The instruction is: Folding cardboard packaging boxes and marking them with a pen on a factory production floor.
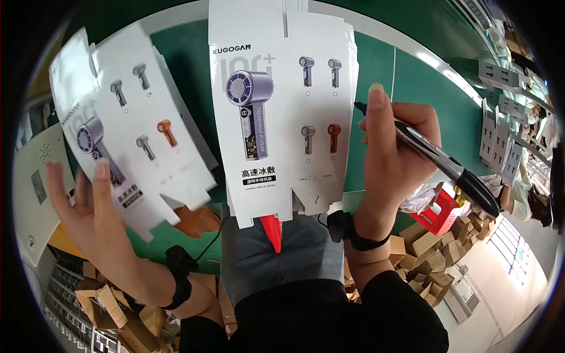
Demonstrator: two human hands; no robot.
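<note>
A stack of flat white printed cartons (282, 182) lies in front of me, its top face showing a purple handheld fan and four smaller fans in different colours. To its left, another flat carton (150, 170) with the same print lies tilted and slightly blurred. My left hand (88, 203) is at that carton's lower left edge, fingers spread, its thumb over the printed face; it does not grip the carton. At the stack's right edge, my right hand (400, 147) holds a silver and black marker pen (432, 153), its dark tip pointing left, off the cardboard.
Under the cartons is a green tabletop (376, 65). A red pointed object (272, 232) sticks out below the stack. Open brown boxes (432, 259) crowd the lower right, near a red plastic basket (438, 212). More printed cartons (500, 135) stand at the far right.
</note>
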